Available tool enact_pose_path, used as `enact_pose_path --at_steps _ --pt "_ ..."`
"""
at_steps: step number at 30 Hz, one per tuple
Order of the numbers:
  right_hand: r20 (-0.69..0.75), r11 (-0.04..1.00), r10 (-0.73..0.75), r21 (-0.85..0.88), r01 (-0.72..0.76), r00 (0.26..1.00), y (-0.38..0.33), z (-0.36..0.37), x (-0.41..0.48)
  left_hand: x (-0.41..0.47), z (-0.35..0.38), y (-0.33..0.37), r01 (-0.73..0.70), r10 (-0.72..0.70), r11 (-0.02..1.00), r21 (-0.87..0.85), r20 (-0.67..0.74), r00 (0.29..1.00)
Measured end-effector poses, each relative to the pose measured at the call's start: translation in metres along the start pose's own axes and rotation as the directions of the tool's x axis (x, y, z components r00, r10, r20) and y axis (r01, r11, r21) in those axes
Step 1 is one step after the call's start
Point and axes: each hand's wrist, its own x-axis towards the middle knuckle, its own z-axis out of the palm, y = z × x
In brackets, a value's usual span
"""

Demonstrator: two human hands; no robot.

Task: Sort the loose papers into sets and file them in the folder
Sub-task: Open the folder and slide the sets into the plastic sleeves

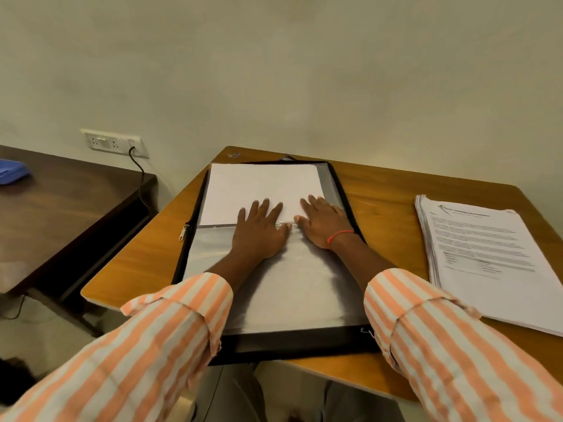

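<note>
The left hand [259, 233] lay flat with its fingers straight and spread. The right hand [323, 222] lay flat just beside it, with the thumbs almost touching. Neither hand held anything. Both pressed down on the open folder [304, 345], right where its far half met its near half. A small shiny bit sat between the thumbs, too small to tell what it was. The fingertips rested on a set of white sheets [262, 187] that lay in the far half of the folder, under what looked like a clear pocket. The near half [298, 293], under the wrists, looked grey and shiny and showed no paper. The folder lay in the middle of the brown surface [137, 269], with its zip pull [183, 232] sticking out at the left edge. Well apart from it, on the right side of the surface, sat a thick pile [487, 257] of printed papers, not in the folder. So it looked like one set was filed and was being pressed flat. Most of the job was left: the big pile needed sorting into sets and putting in the folder. Off to the left stood a dark table [61, 208] with a blue thing [12, 172] on it.
</note>
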Motion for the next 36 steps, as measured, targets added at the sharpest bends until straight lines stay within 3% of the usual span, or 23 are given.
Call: enact_pose_path --at_steps 3,6,10,12,15,17,21,28,36 --pt "-0.01 1.0 -0.013 -0.009 0.013 1.0 0.006 -0.008 -0.015 -0.01 -0.006 0.0 -0.085 0.071 0.995 -0.055 -0.215 0.974" --pt "-0.132 0.998 0.04 0.047 -0.034 0.99 0.033 -0.021 -0.046 -0.017 -0.01 0.001 -0.168 0.158 0.986 0.007 -0.384 0.91" --pt "-0.283 0.974 0.225 0.056 -0.218 0.933 0.101 -0.045 -0.093 -0.022 -0.016 0.022 -0.11 0.122 0.992 0.053 -0.357 0.926" --pt "-0.304 0.935 0.348 0.039 -0.353 0.887 0.131 -0.055 -0.109 -0.025 -0.017 0.05 -0.098 0.086 0.995 -0.016 -0.351 0.932" --pt "-0.27 0.849 0.514 0.027 -0.527 0.814 0.159 -0.061 -0.13 -0.035 -0.006 0.111 -0.262 0.22 0.954 -0.142 -0.26 0.94" --pt "-0.225 0.821 0.566 0.064 -0.568 0.793 0.167 -0.059 -0.141 -0.04 0.006 0.139 -0.344 0.304 0.925 -0.158 -0.232 0.924" --pt "-0.215 0.851 0.522 0.069 -0.52 0.826 0.172 -0.05 -0.15 -0.041 0.016 0.146 -0.363 0.32 0.919 -0.155 -0.247 0.915" --pt "-0.268 0.831 0.546 0.057 -0.553 0.794 0.181 -0.061 -0.142 -0.043 0.021 0.139 -0.375 0.329 0.911 -0.174 -0.242 0.913" --pt "-0.245 0.881 0.472 0.169 -0.442 0.847 0.209 -0.078 -0.095 -0.039 0.027 0.138 -0.378 0.326 0.913 -0.156 -0.28 0.903"
